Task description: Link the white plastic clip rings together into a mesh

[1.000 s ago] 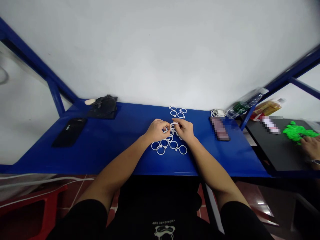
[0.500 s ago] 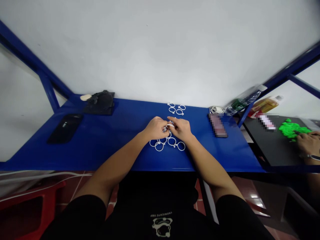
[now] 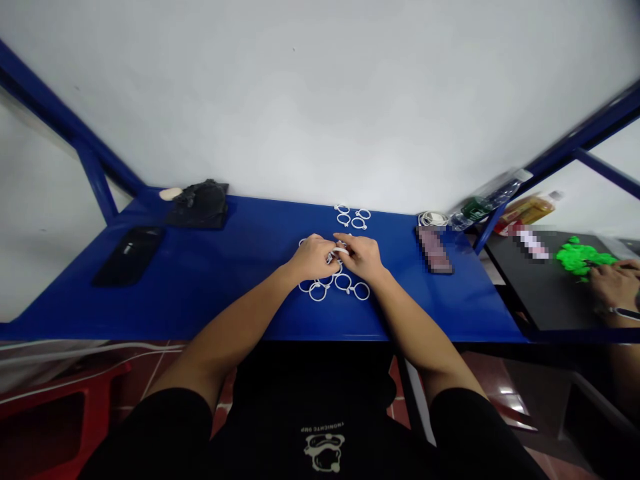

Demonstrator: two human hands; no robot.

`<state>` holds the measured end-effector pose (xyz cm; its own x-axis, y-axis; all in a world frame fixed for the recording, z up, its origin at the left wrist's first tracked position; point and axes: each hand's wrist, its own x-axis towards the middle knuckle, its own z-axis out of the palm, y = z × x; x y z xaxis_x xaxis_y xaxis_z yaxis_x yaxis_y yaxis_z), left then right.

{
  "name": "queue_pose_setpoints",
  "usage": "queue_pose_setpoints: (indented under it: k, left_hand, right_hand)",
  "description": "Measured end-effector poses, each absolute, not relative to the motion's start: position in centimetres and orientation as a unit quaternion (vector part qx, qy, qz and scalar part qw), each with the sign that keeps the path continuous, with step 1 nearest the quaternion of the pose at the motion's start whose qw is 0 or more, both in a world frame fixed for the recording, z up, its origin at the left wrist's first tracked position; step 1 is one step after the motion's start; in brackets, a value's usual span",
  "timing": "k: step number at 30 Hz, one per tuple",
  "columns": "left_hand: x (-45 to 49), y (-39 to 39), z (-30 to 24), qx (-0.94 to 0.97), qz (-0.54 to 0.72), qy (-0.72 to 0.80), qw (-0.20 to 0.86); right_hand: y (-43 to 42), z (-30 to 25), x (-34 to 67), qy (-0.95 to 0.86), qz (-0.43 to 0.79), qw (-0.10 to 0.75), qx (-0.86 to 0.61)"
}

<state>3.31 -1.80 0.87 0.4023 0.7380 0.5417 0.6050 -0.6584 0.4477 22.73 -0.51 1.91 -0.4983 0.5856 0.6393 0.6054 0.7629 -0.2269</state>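
Plain pale wall [image 3: 300, 133] rises behind a blue bench [image 3: 250, 293], with a darker surface [image 3: 525, 300] adjoining on the right. Work on the white rings looks part-way along. Four far rings [image 3: 365, 227] lie together close to the wall, apart from the others; judging by that separation, they may be the finished share. More near rings [image 3: 349, 291] lie loosely around and under the hands, some touching or overlapping, and these look like what is left; the hands cover several, so a full count cannot be given.

One white ring [image 3: 341, 251] is in work, raised edge-on between the two hands at the middle of the bench. The right hand [image 3: 364, 257] is nearly closed, pinching this ring between thumb and fingers. The left hand [image 3: 316, 257] is curled almost closed just beside it, gripping small white parts [image 3: 330, 257]; whether they belong to the same ring is too small and hidden to tell.

Farther left lie a black phone [image 3: 130, 257] and a black bag [image 3: 200, 205]; to the right, a coiled cable [image 3: 433, 219]. Beyond, another person's hand [image 3: 615, 287] is at some green pieces [image 3: 583, 259].
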Motion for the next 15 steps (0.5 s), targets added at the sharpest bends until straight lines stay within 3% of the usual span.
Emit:
queue_pose_setpoints:
  k: [15]
  left_hand:
    - [3.33, -1.73, 0.58, 0.833, 0.377, 0.397, 0.08]
  right_hand:
    - [-0.61, 1.99, 22.66, -0.879, 0.001, 0.358, -0.316]
